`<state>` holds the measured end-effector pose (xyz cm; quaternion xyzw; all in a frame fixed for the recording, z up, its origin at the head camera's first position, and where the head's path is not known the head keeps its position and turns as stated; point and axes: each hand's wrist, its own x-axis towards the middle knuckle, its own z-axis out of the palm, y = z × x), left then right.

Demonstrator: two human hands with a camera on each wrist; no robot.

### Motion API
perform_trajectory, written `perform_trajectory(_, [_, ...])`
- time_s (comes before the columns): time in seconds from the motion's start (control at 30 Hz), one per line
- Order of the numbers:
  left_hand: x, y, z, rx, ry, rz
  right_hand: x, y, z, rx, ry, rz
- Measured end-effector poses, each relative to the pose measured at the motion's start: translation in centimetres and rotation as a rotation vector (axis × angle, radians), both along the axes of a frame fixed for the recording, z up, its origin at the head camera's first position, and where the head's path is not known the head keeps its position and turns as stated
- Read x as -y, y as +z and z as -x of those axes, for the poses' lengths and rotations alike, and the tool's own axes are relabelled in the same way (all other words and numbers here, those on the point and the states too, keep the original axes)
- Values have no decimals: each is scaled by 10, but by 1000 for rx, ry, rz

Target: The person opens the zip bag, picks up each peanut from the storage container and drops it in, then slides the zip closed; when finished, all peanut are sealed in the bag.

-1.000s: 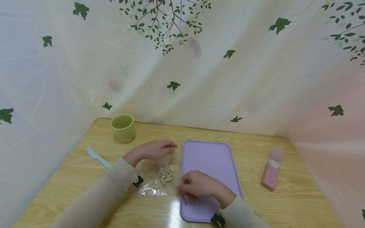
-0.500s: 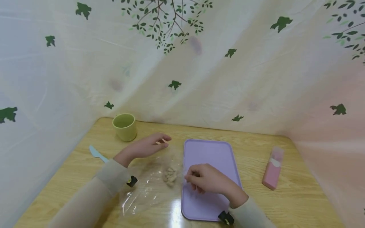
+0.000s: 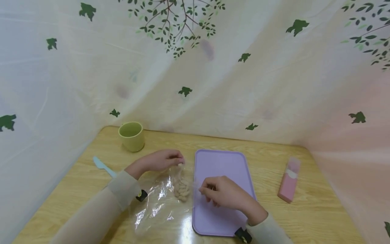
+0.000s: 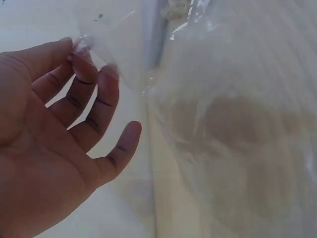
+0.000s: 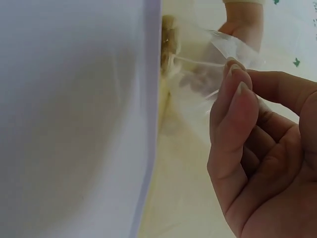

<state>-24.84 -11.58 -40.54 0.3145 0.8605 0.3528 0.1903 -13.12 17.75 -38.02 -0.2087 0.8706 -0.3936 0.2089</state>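
A clear plastic bag (image 3: pixel 161 200) lies on the table left of the purple tray (image 3: pixel 223 162), with several small pale oblong pieces (image 3: pixel 181 190) showing through it. My left hand (image 3: pixel 161 160) pinches the bag's far edge between thumb and index finger; the left wrist view shows the other fingers of this hand (image 4: pixel 74 109) apart and bent. Over the tray's left half, my right hand (image 3: pixel 228 193) pinches another edge of the film. In the right wrist view, thumb and fingertips of that hand (image 5: pixel 267 144) meet on the stretched plastic.
A green cup (image 3: pixel 132 137) stands at the back left. A light blue plastic knife (image 3: pixel 103 166) lies beside the left forearm. On the right lies a pink case (image 3: pixel 289 181) with a translucent end. Patterned fabric (image 3: pixel 213 84) hangs behind the table.
The bag has spread toward the near left. My left hand lifted away with fingers parted, then came down and pinched the bag's edge. My right hand moved slightly right and away from me.
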Motion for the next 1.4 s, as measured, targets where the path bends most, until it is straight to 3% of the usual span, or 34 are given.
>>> perform_trajectory(0.23, [15,30,-25,-73,144,-159,-11,14,-3,-157,-36,66])
perform_trajectory(0.47, [18,67,-59,-165,262,-291,-20,31,-8,-402,-122,213])
perform_trajectory(0.63, [12,81,-78,-254,324,-355,-16,42,-10,-567,-149,251])
perform_trajectory(0.83, [11,87,-91,-315,369,-387,-15,45,-12,-622,-176,264])
perform_trajectory(1.07, [18,88,-94,-381,434,-400,-21,49,-17,-620,-187,320])
perform_trajectory(1.4, [19,78,-98,-573,394,-502,-22,48,-19,-711,-153,409])
